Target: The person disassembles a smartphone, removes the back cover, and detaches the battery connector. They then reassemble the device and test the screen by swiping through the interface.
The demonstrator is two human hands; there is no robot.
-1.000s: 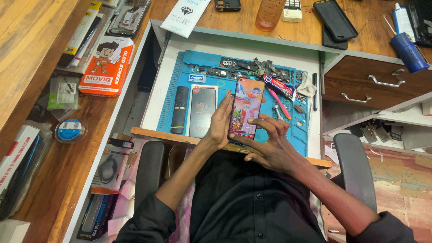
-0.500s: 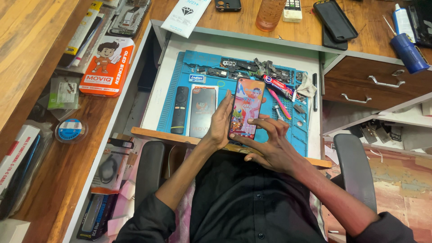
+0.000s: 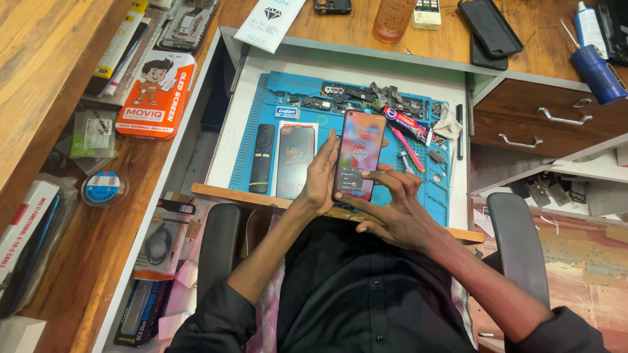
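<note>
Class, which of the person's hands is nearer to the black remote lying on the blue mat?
Left. The left hand is just right of the black remote; the right hand lies beyond the phone.

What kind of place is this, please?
Probably a phone repair bench: a blue work mat with small phone parts, a lit smartphone held by the left hand, and a boxed replacement screen.
</note>
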